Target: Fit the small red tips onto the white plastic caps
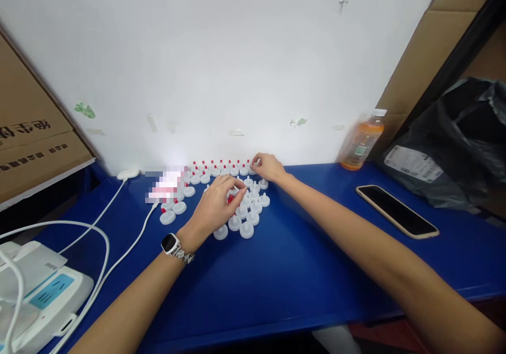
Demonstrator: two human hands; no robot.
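White caps (241, 218) with short central spouts stand in close rows on the blue table (300, 269), near the wall; the rows at the back carry small red tips (213, 163), while those at the front are bare. Left hand (215, 206) rests over the middle of the group, fingers curled around what appear to be several loose red tips at its fingertips; how many it holds cannot be told. Right hand (268, 166) reaches to the far right end of the back row, thumb and forefinger pinched at a cap there, probably seating a red tip. Judged from the layout, capping is well along, with the front rows outstanding. A further move would call for a fine pinch and straight downward pressure, without toppling neighbouring caps. Phone (396, 211) and bottle (361, 142) lie well to the right.
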